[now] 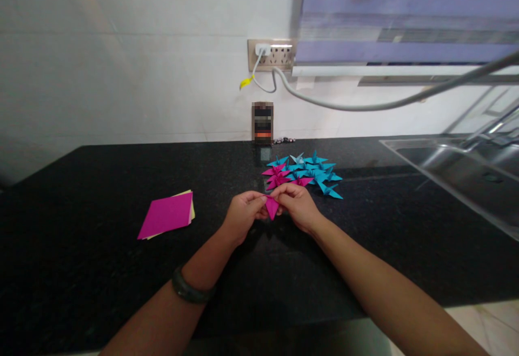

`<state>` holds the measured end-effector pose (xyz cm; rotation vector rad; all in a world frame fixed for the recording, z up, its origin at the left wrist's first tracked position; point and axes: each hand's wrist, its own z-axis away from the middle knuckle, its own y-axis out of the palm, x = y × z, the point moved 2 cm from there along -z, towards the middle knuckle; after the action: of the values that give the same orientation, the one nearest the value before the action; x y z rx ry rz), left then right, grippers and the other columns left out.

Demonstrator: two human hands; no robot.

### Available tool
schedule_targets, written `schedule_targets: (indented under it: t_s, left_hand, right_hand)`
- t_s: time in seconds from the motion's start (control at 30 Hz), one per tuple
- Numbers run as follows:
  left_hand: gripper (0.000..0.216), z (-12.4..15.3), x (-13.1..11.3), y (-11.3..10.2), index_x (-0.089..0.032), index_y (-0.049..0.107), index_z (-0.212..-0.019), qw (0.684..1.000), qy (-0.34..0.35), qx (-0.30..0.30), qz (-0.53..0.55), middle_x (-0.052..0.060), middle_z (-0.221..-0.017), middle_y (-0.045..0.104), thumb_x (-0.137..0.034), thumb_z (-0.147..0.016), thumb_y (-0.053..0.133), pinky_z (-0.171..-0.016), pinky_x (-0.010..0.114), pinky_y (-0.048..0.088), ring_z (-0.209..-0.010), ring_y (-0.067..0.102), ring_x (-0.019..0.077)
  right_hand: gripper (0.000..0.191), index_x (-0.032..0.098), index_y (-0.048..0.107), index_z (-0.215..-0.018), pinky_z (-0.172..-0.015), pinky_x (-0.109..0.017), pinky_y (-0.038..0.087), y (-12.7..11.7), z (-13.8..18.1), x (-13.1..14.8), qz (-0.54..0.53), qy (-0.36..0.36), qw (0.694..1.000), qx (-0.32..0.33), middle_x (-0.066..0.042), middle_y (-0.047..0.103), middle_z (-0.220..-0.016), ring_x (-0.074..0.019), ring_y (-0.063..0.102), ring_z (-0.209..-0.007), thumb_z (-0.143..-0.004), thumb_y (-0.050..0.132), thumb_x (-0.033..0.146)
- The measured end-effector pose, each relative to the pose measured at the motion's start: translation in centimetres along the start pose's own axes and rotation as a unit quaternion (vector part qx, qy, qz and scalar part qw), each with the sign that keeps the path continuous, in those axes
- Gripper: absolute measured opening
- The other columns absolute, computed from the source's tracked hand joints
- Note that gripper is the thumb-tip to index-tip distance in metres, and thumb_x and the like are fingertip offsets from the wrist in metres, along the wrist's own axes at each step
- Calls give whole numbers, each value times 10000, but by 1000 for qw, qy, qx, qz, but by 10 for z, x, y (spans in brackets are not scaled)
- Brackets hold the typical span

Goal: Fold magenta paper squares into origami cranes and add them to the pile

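**Inspector A:** Head view. What is recorded at the hands?

**Inspector B:** A small folded pink paper piece is pinched between both hands above the middle of the black worktop. The left hand is closed on its left side, fingers curled and grasping the paper. The right hand is closed on its right side, thumb and fingertips grasping the upper edge. A dark wristband is worn on the left forearm.

**Inspector A:** And around the hands?

**Inspector B:** A cluster of folded paper shapes is noted just behind the hands, toward the back edge: pink ones on the left, blue ones on the right, touching one another. A stack of flat paper sheets, pink on top with yellow beneath, is seen well apart to the left. A steel sink is set in at the right end. A wall socket with a plugged cable is observed above the back edge.
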<state>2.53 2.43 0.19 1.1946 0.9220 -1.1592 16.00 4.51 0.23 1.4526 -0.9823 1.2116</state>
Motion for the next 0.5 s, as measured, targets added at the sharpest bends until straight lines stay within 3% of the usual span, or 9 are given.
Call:
schedule_targets:
  t_s: [0.23, 0.37, 0.5]
  left_hand:
    - [156, 1, 1, 0, -125, 630, -672, 998, 55, -16, -37, 4, -554, 632, -268, -617, 658, -561, 251, 475, -517, 582, 123]
    - [152, 1, 1, 1, -138, 627, -669, 997, 73, -13, -24, -6, -559, 632, -282, -628, 655, -565, 253, 482, -519, 581, 122]
    - [172, -1, 3, -1, -138, 629, -693, 995, 86, -17, -40, 2, -578, 636, -301, -641, 650, -580, 263, 486, -536, 586, 127]
  right_hand:
    - [236, 151, 554, -625, -393, -175, 371, 2, 0, -2, -3, 3, 1000, 17, 52, 540, -487, -49, 455, -385, -657, 657, 361]
    - [291, 150, 567, -716, -400, -184, 384, 3, -1, -3, 0, 23, 999, 34, 50, 558, -535, -51, 462, -395, -627, 697, 395]
    - [304, 141, 563, -676, -417, -186, 385, 2, -1, -4, 27, 22, 998, 50, 47, 535, -525, -48, 460, -409, -662, 666, 427]
